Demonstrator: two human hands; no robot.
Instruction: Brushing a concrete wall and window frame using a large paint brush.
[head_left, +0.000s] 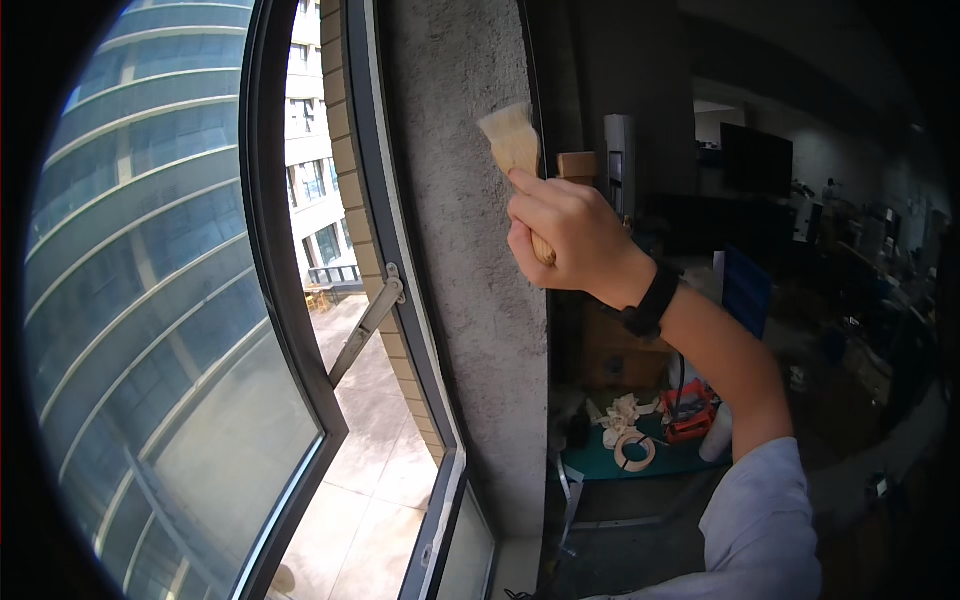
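Note:
My right hand (574, 232), with a black band on its wrist, grips a flat paintbrush (517, 142) by its wooden handle. Pale bristles point up and lie over the rough grey face of the wall (480, 300) beside the window; whether they touch it, I cannot tell. Left of the wall runs the dark window frame (409, 277). A metal stay arm (367, 326) links it to the outward-opened glass sash (225, 390). My left hand is out of view.
On a green surface (592, 461) at the lower right lie a roll of tape (634, 451), crumpled pale material (621, 416) and a red container (686, 411). A dim room with a dark screen (756, 159) stretches behind my arm. Paving lies outside below the open window.

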